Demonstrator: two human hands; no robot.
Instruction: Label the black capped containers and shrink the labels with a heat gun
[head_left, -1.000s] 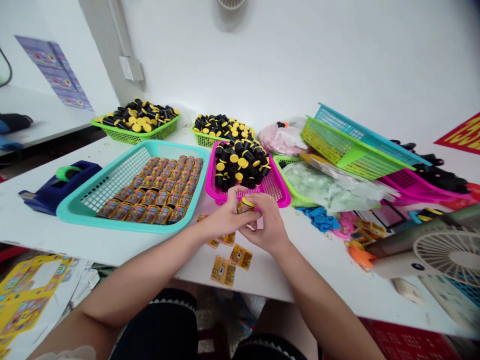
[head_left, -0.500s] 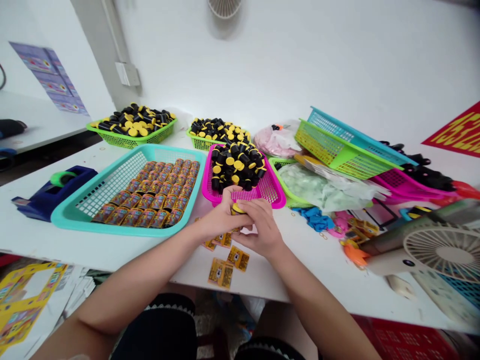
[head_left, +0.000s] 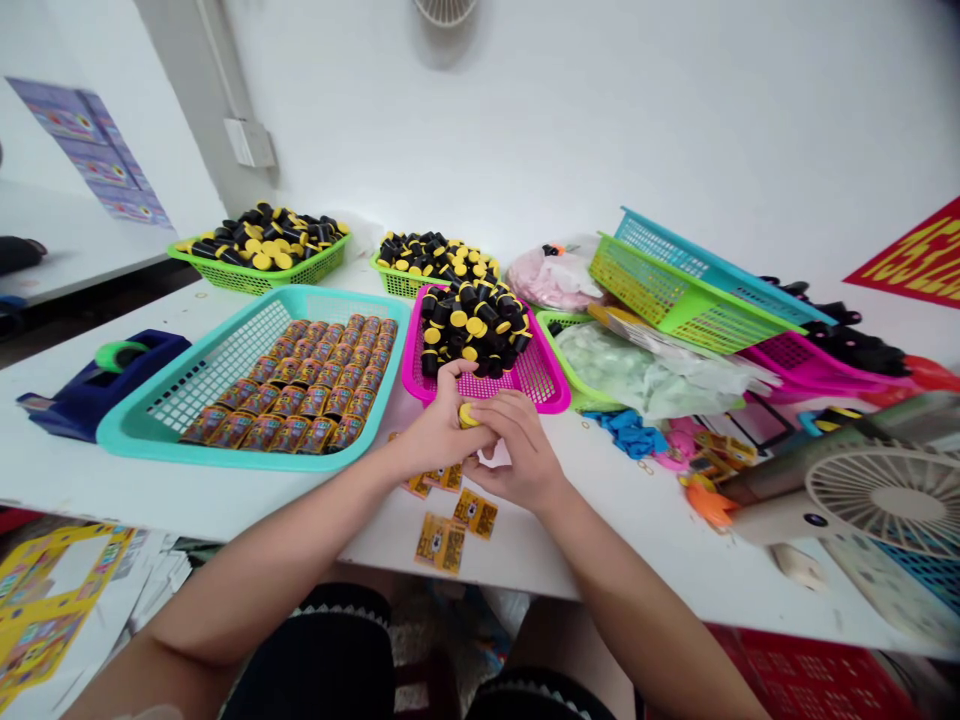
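A small yellow-capped container [head_left: 469, 415] is held between the two hands, above the desk [head_left: 510, 550] and just in front of the pink basket [head_left: 551, 385]. Its yellow top shows; the fingers hide most of its body. The left hand [head_left: 437, 432] is closed around its side, the index finger raised and bent above the cap. The right hand [head_left: 520, 452] is partly curled, its fingers reaching over to the container from the other side and the thumb below, with a narrow gap between thumb and fingers.

Below the hands, yellow printed cards [head_left: 441, 543] lie flat on the desk, some partly covered by the left hand and its wrist. The pink basket bears a heap of black containers with yellow caps [head_left: 474, 327]. To its left, a turquoise basket [head_left: 135, 440] holds rows of containers in printed wraps [head_left: 291, 400], lying on their sides. A blue tape dispenser [head_left: 124, 385] with a green-rimmed roll stands just beside that basket. Right of the pink basket, a green basket [head_left: 581, 385] holds pale plastic bags [head_left: 637, 370].
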